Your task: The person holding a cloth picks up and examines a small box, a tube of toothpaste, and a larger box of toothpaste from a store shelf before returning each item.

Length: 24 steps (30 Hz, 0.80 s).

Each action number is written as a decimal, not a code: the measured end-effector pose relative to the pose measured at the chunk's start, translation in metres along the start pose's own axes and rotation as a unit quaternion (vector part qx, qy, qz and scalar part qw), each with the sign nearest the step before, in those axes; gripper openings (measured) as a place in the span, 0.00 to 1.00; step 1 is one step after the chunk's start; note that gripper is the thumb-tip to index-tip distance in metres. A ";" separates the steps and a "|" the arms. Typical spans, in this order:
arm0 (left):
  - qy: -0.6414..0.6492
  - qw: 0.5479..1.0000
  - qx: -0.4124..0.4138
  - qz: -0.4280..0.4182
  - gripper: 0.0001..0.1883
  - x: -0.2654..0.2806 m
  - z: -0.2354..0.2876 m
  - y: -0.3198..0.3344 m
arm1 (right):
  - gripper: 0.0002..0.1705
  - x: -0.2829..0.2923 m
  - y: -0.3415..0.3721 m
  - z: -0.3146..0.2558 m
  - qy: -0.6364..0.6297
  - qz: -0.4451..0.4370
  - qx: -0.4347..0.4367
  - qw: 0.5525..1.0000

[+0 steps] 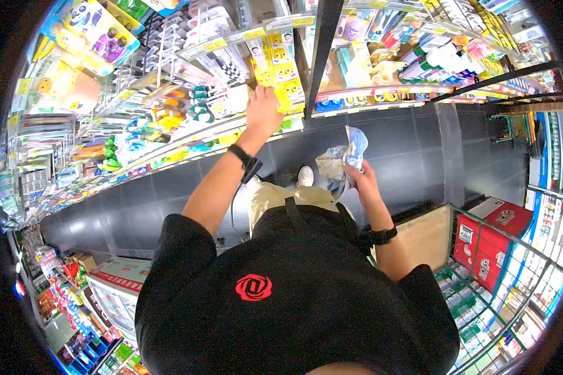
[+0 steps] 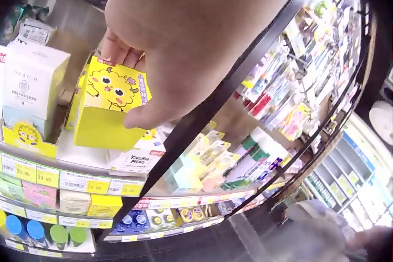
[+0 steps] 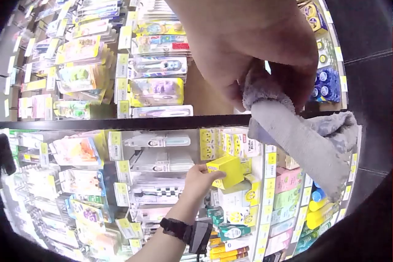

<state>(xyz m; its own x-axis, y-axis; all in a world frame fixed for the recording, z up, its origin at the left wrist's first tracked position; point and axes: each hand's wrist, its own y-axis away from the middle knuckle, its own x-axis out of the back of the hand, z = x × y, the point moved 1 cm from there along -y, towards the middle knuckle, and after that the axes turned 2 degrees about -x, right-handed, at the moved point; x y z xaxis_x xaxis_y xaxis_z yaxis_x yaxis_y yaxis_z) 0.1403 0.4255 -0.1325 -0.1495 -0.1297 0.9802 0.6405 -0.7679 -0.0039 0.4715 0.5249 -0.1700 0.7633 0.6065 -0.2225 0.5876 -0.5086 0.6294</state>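
My left hand point(image 1: 264, 114) reaches to the shelf and grips a yellow box point(image 2: 105, 128) with a smiling cartoon face on its top. In the left wrist view the thumb lies along the near side and the fingers curl over the far side. The box is just over the shelf edge, beside a white carton point(image 2: 37, 81). My right hand point(image 1: 366, 184), lower and out over the aisle, holds a bunched grey-blue cloth point(image 3: 301, 142) with a pale pattern. The cloth hangs folded from between thumb and fingers.
Price tags point(image 2: 46, 177) line the shelf edge, with small boxes and capped bottles point(image 2: 35, 231) below. A dark upright post point(image 1: 322, 56) divides the shelving. Packaged goods hang to the left. Behind on the right stand a green wire rack point(image 1: 519, 250) and a red box point(image 1: 491, 240).
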 end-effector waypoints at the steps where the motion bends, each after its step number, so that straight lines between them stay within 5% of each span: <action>1: 0.068 0.998 -0.009 0.016 0.34 0.010 0.002 0.014 | 0.19 -0.010 0.004 -0.011 0.000 0.004 0.038 0.999; 6: 0.212 0.976 -0.029 0.051 0.35 0.066 0.019 0.085 | 0.16 -0.046 0.011 -0.052 0.130 -0.035 0.204 0.970; 8: 0.272 0.962 -0.017 0.010 0.33 0.079 0.026 0.109 | 0.18 -0.064 0.021 -0.070 0.280 -0.020 0.332 0.901; 10: 0.277 0.960 -0.025 0.020 0.33 0.082 0.032 0.126 | 0.22 -0.088 0.032 -0.088 0.272 -0.060 0.374 0.884; 12: 0.427 0.903 -0.051 -0.022 0.33 0.080 0.035 0.140 | 0.26 -0.109 0.032 -0.094 0.391 -0.090 0.505 0.764; 14: 0.326 0.944 -0.038 -0.026 0.32 0.100 0.037 0.143 | 0.28 -0.128 0.046 -0.105 0.402 -0.133 0.509 0.749; 18: 0.392 0.898 -0.156 0.128 0.26 0.097 0.023 0.150 | 0.29 -0.145 0.060 -0.115 0.427 -0.206 0.511 0.717; 22: 0.381 0.921 -0.068 0.029 0.26 0.105 0.018 0.159 | 0.25 -0.142 0.042 -0.107 0.396 -0.188 0.512 0.739; 24: 0.495 0.869 -0.006 0.020 0.27 0.100 0.017 0.163 | 0.24 -0.134 0.033 -0.100 0.388 -0.166 0.510 0.750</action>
<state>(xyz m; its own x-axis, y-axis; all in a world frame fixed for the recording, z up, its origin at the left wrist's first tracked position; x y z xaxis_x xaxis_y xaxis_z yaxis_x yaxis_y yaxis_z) 0.2424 0.2975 -0.0320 -0.7053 -0.6279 0.3290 0.6535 -0.7558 -0.0416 0.3619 0.4882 -0.0454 0.3764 0.7747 0.5082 0.9124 -0.2146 -0.3485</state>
